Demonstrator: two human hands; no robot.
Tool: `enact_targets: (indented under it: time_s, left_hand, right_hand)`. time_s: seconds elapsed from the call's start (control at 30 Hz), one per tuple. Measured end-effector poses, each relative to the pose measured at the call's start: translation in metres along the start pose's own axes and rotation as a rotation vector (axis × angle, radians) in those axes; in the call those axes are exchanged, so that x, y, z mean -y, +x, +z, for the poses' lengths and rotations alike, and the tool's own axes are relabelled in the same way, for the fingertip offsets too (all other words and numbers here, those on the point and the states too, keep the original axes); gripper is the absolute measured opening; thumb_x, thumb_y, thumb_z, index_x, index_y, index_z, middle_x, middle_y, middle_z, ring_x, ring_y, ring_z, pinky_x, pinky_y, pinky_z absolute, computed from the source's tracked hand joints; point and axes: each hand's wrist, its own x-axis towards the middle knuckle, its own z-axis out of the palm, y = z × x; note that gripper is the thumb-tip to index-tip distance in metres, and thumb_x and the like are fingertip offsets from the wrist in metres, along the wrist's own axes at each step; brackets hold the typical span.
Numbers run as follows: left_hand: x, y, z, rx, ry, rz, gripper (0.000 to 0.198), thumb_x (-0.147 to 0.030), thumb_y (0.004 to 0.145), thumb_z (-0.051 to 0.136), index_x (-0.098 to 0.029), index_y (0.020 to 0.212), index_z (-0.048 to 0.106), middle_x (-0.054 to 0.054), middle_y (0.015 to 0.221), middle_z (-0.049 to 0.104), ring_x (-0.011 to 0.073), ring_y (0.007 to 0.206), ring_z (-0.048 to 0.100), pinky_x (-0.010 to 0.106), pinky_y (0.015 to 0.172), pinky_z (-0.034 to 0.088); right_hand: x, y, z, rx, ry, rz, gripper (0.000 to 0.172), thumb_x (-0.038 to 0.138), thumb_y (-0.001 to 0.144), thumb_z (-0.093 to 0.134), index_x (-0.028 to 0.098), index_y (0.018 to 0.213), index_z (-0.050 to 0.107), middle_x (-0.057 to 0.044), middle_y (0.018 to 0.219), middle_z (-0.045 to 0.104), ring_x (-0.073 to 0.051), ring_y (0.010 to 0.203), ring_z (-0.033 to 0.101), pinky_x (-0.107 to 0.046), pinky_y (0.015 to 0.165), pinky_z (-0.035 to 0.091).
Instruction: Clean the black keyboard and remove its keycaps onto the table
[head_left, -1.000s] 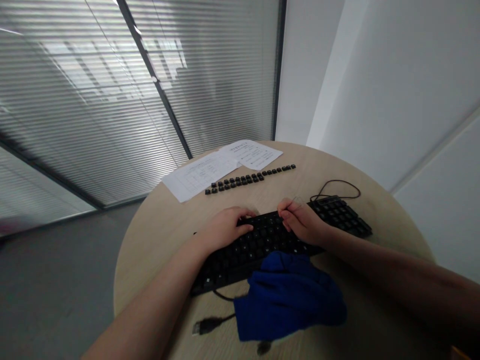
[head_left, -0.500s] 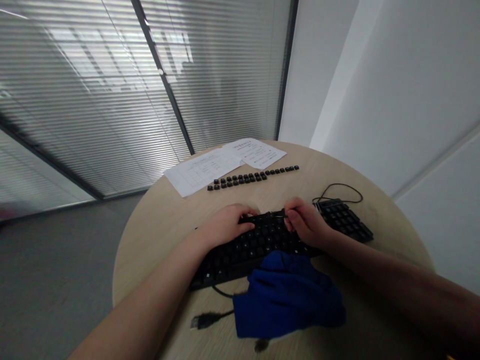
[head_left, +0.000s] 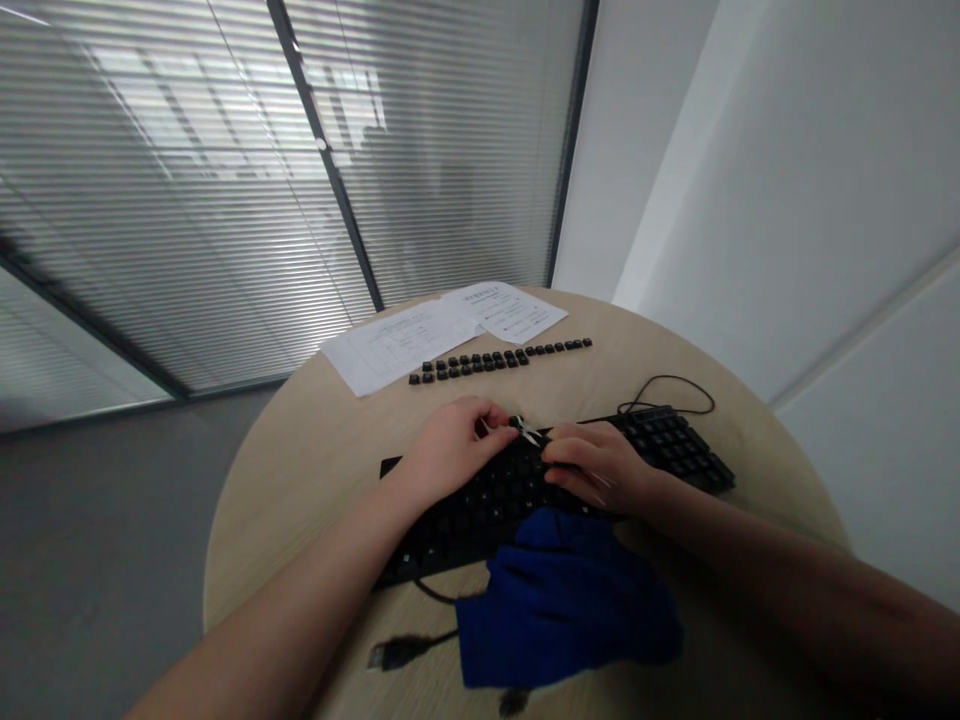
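Observation:
A black keyboard (head_left: 480,510) lies at a slant across the table under both hands. My left hand (head_left: 457,445) is over its upper left part, thumb and fingers pinched on a small black keycap (head_left: 516,422). My right hand (head_left: 600,465) is closed around a keycap puller (head_left: 531,436), whose thin metal prongs point left at the keycap. The puller's handle is mostly hidden by the fingers. Bunched blue cloth (head_left: 562,600) covers part of the keyboard's front edge.
Black keycaps (head_left: 476,366) lie in rows beyond the keyboard, before two printed sheets (head_left: 397,345). A cable loop (head_left: 675,378) rests behind the number pad. A USB plug (head_left: 394,653) lies left of the cloth on the round wooden table (head_left: 270,500). Blinds and a wall stand behind.
The right hand has lifted slightly and moved left, its puller now meeting the left fingers. My left hand has come off the keyboard's top edge and pinches a keycap. The view shifted slightly.

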Motion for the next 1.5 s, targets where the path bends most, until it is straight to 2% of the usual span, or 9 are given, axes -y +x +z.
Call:
enact_targets:
  time_s: [0.23, 0.4, 0.5, 0.6, 0.8, 0.9, 1.07, 1.4, 1.5]
  left_hand:
    - [0.001, 0.0, 0.002, -0.001, 0.012, -0.019, 0.021, -0.04, 0.083, 0.061, -0.02, 0.081, 0.068, 0.003, 0.081, 0.069, 0.0182, 0.073, 0.061, 0.031, 0.066, 0.047]
    - [-0.002, -0.001, 0.002, 0.009, 0.008, -0.049, 0.018, -0.036, 0.08, 0.06, -0.02, 0.077, 0.066, 0.002, 0.078, 0.068, 0.0173, 0.07, 0.06, 0.03, 0.064, 0.046]
    - [-0.002, 0.0, 0.001, 0.006, -0.02, -0.061, 0.016, -0.035, 0.078, 0.06, -0.02, 0.074, 0.064, 0.0, 0.075, 0.066, 0.0168, 0.069, 0.059, 0.03, 0.063, 0.045]
    - [0.0, 0.001, 0.001, -0.007, -0.041, -0.058, 0.014, -0.033, 0.076, 0.059, -0.02, 0.072, 0.063, 0.0, 0.072, 0.065, 0.0168, 0.069, 0.058, 0.03, 0.064, 0.044]
    - [0.004, 0.003, 0.002, -0.028, -0.072, -0.077, 0.013, -0.031, 0.075, 0.058, -0.019, 0.071, 0.061, 0.0, 0.071, 0.063, 0.0155, 0.066, 0.056, 0.028, 0.062, 0.042]
    - [0.006, 0.004, 0.003, -0.034, -0.084, -0.08, 0.012, -0.031, 0.074, 0.057, -0.019, 0.071, 0.06, -0.001, 0.069, 0.062, 0.015, 0.065, 0.055, 0.028, 0.061, 0.04]
    - [0.009, 0.005, 0.002, -0.054, -0.129, -0.077, 0.013, -0.031, 0.073, 0.058, -0.019, 0.069, 0.057, -0.002, 0.066, 0.059, 0.014, 0.063, 0.051, 0.026, 0.059, 0.038]
    - [0.007, 0.004, 0.0, -0.08, -0.206, -0.069, 0.014, -0.032, 0.072, 0.059, -0.019, 0.07, 0.057, -0.003, 0.066, 0.056, 0.0131, 0.061, 0.049, 0.025, 0.057, 0.036]
    - [0.011, 0.007, -0.006, -0.1, -0.25, -0.086, 0.014, -0.032, 0.072, 0.058, -0.019, 0.068, 0.054, -0.004, 0.062, 0.051, 0.0126, 0.06, 0.047, 0.026, 0.057, 0.036]
  right_hand:
    - [0.004, 0.003, 0.0, 0.008, -0.133, -0.108, 0.021, 0.034, 0.098, 0.051, 0.022, 0.085, 0.062, -0.001, 0.071, 0.059, -0.012, 0.059, 0.048, -0.025, 0.055, 0.032]
    - [0.005, 0.002, 0.002, 0.105, -0.261, -0.143, 0.028, 0.038, 0.098, 0.051, 0.022, 0.077, 0.06, -0.001, 0.068, 0.058, -0.013, 0.059, 0.048, -0.027, 0.056, 0.03]
    - [0.006, 0.004, 0.002, 0.066, -0.264, -0.143, 0.025, 0.037, 0.098, 0.051, 0.023, 0.081, 0.061, -0.001, 0.07, 0.062, -0.013, 0.059, 0.051, -0.027, 0.056, 0.031]
    - [0.007, 0.007, 0.002, -0.01, -0.222, -0.112, 0.019, 0.034, 0.098, 0.053, 0.022, 0.086, 0.061, -0.002, 0.075, 0.066, -0.013, 0.061, 0.055, -0.026, 0.057, 0.035]
    - [0.013, 0.008, 0.004, -0.037, -0.181, 0.002, 0.015, 0.033, 0.097, 0.055, 0.021, 0.09, 0.059, -0.003, 0.08, 0.072, -0.013, 0.065, 0.063, -0.024, 0.061, 0.04]
    - [0.019, 0.01, 0.007, -0.064, -0.171, 0.082, 0.015, 0.033, 0.098, 0.053, 0.021, 0.091, 0.059, -0.001, 0.079, 0.072, -0.013, 0.065, 0.064, -0.024, 0.062, 0.042]
    - [0.026, 0.013, 0.006, -0.079, -0.17, 0.119, 0.014, 0.032, 0.098, 0.053, 0.021, 0.092, 0.06, -0.001, 0.082, 0.072, -0.013, 0.069, 0.065, -0.023, 0.066, 0.044]
    - [0.029, 0.011, 0.004, -0.111, -0.114, 0.178, 0.009, 0.026, 0.096, 0.054, 0.022, 0.093, 0.061, -0.001, 0.081, 0.072, -0.012, 0.068, 0.066, -0.021, 0.064, 0.046]
    - [0.022, 0.008, 0.002, -0.173, -0.164, 0.217, 0.009, 0.026, 0.095, 0.056, 0.021, 0.092, 0.062, 0.0, 0.078, 0.071, -0.012, 0.064, 0.065, -0.022, 0.061, 0.045]
